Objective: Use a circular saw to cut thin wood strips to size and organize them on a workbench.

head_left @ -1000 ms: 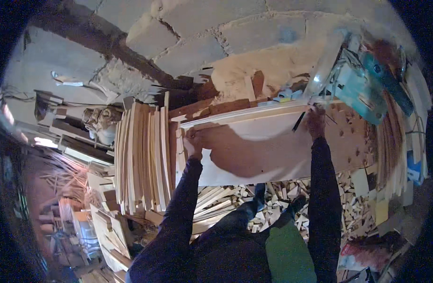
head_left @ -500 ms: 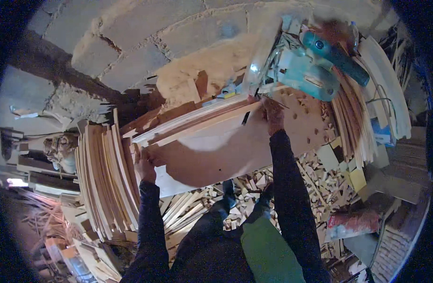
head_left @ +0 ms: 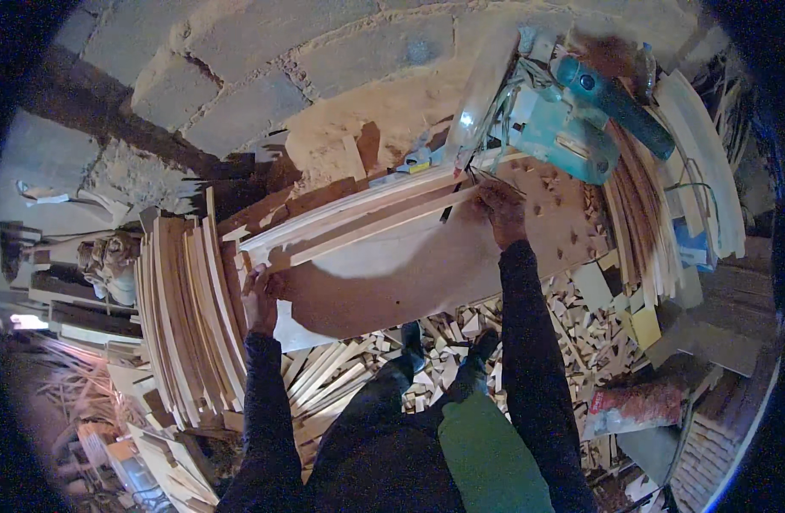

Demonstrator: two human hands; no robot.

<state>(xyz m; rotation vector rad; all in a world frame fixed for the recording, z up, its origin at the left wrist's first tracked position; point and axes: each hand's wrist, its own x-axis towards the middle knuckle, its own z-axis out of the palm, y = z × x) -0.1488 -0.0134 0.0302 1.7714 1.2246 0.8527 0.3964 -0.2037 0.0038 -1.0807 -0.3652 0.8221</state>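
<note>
Wooden strip [head_left: 379, 226] is lying lengthwise across the pale board [head_left: 379, 262], its right end meeting the curled fingers of the right hand [head_left: 502, 211]; how firmly they are gripping I cannot tell. Fingers of the left hand [head_left: 260, 295] are bending at the board's left end, their hold hidden in shadow. A dark slim piece [head_left: 446, 214] is showing just beside the right fingertips. Uneven pressure from the two hands could be skewing the strip, and a loose pinch could let it slide. Beyond, stacked strips [head_left: 349, 210] are lining the far edge, where a nudge might shift them; a teal power tool [head_left: 572, 141] is sitting farther right.
</note>
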